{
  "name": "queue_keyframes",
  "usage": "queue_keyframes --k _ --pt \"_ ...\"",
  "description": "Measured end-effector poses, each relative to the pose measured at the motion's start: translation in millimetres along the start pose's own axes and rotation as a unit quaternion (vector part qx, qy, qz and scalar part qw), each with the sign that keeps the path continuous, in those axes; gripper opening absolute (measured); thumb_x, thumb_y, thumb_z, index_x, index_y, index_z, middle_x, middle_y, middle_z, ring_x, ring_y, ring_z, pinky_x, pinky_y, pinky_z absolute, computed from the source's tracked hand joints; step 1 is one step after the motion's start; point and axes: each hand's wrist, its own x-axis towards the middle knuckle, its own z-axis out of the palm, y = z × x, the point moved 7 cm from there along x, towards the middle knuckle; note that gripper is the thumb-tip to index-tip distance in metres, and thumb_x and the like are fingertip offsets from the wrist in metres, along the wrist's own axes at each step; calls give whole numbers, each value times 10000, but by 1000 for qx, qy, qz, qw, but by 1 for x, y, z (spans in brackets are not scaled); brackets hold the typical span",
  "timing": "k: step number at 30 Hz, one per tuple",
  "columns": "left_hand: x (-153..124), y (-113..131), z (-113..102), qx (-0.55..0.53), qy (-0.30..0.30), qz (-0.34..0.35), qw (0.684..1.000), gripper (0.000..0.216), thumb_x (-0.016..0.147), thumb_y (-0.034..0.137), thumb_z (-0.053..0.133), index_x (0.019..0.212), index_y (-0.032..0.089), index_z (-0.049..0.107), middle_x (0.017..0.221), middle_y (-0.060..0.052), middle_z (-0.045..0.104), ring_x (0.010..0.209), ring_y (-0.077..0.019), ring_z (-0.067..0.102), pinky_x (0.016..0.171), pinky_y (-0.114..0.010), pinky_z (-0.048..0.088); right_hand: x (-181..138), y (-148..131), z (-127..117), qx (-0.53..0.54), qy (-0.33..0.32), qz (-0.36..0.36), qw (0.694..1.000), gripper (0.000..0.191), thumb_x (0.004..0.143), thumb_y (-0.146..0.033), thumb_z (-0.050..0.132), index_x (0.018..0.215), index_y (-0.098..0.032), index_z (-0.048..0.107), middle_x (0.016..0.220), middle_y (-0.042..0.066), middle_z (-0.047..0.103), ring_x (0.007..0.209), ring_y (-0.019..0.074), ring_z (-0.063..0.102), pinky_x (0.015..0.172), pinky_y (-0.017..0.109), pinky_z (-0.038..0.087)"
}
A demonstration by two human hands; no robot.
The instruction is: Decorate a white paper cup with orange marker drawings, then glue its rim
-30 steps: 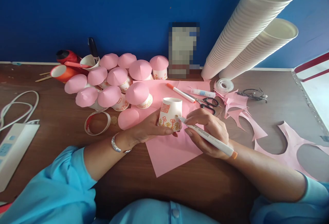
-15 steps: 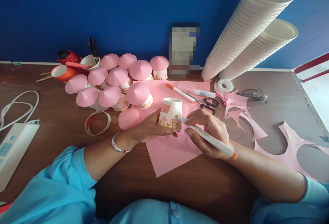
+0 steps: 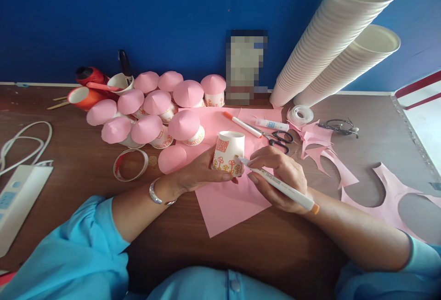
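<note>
Turquoise sleeves, buttoned shirt, silver bracelet

I'm looking in on a craft workspace: a brown wooden tabletop against a deep blue painted wall. It carries two long leaning stacks of white paper cups, a cluster of pink paper-capped cups, pink paper offcuts, black-handled scissors and a clear tape roll.

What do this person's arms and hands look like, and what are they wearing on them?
Both arms wear loose, bright blue sleeves; the left sleeve and right sleeve end near the elbows, leaving the forearms bare. A silver bangle circles the left wrist. The left hand and right hand are bare, without gloves. A blue button shows on the shirt front.
</note>
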Motion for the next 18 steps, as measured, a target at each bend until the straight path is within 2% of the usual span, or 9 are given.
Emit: queue_keyframes --k 7,18 --pt "-1 1 0 12 18 -16 1000 409 796 271 852 1139 170 654 1019 -79 703 907 -193 663 811 -336 583 2 0 1 -4 -6 3 1000 214 927 -101 644 1108 -209 611 846 51 717 735 197 718 634 321 605" --pt "0 0 0 10 -4 -5 1000 372 833 255 829 1155 177 661 1048 -74 699 941 -184 657 832 -323 579 2 0 2 -8 -7 8 1000 192 929 -106 639 1091 -206 616 838 49 708 733 193 714 634 313 595"
